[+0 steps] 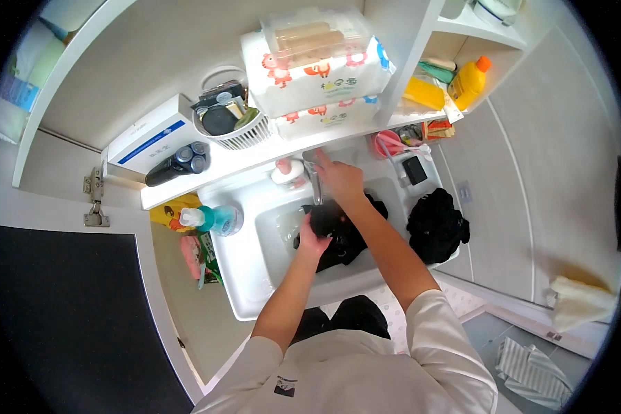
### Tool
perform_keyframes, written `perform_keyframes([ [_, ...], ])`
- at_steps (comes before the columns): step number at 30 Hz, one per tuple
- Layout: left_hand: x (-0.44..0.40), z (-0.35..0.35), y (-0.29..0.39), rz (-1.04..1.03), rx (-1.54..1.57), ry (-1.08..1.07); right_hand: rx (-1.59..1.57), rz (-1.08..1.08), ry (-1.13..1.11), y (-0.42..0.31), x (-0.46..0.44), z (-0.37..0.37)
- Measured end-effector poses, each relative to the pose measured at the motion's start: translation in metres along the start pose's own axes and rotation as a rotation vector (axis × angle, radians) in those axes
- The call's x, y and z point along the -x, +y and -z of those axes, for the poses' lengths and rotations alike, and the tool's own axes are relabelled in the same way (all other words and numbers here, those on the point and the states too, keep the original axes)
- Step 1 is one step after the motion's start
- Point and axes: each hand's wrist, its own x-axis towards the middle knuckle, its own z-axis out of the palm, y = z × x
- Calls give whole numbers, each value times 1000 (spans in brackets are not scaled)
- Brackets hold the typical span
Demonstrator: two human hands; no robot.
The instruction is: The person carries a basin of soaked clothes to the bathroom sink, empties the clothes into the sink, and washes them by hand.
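In the head view my left hand (315, 236) is closed on a bunched black cloth (345, 241) in the white sink (263, 276). Part of the cloth lies spread over the basin, below the faucet (316, 188). My right hand (341, 181) reaches over the faucet with a finger stretched out to the top of it, where the handle seems to be. Its other fingers are partly hidden and slightly blurred. A second heap of black cloth (437, 226) rests on the sink's right ledge, apart from both hands.
A pump bottle (289, 172) stands behind the basin, and a blue-green bottle (221, 219) at its left rim. Above runs a shelf with a shaver (179, 164), a white basket (241, 136) and tissue packs (310, 83). An open cabinet door (76, 310) is at left.
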Motion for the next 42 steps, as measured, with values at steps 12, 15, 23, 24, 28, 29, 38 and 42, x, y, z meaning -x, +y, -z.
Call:
perform_keyframes([
  [12, -53, 34, 7, 16, -106, 188, -95, 58, -68, -4, -16, 19],
  [15, -58, 33, 6, 1, -231, 214, -49, 53, -105, -5, -18, 19],
  [23, -48, 1, 8, 12, -372, 332, -291, -57, -118, -8, -8, 47],
  [24, -41, -7, 8, 14, -361, 343, -592, -162, -14, -3, 3, 38],
  [28, -29, -20, 6, 51, -109, 199, -1349, -673, 255, 12, 75, -50],
  [29, -32, -14, 3, 33, -114, 184, -1293, -723, 114, 6, 94, -57],
  [38, -32, 17, -5, -34, -318, 222, -1353, -529, 68, -44, 135, -94],
  [42, 1, 3, -3, 74, -245, 110, -916, -183, 47, -42, 120, -82],
])
